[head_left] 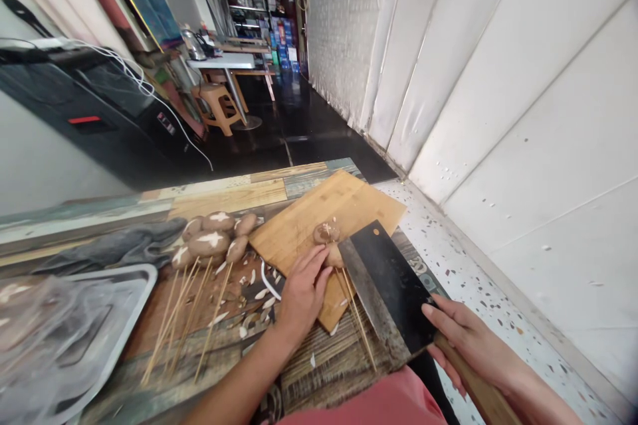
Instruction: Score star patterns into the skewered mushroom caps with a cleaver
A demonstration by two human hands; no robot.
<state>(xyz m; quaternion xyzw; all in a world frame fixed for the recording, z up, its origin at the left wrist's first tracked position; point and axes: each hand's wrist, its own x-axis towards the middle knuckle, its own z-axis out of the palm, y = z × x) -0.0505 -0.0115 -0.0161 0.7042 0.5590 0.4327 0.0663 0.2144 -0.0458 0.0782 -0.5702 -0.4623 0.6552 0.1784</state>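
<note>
My right hand is closed round the wooden handle and heel of a cleaver, its broad dark blade tilted over the cutting board. My left hand presses its closed fingers against a skewered mushroom, whose right side meets the blade's edge. Two thin skewers run from it towards me. Just beyond sits a mushroom with pale cuts in its brown cap. On the left lies a cluster of skewered mushrooms, several with white crosses carved in their caps; their bamboo sticks point towards me.
Mushroom trimmings are scattered left of the board. A metal tray holding mushrooms under clear plastic stands at the far left, near a dark grey cloth. A white wall rises to the right. Beyond the table stands a stool.
</note>
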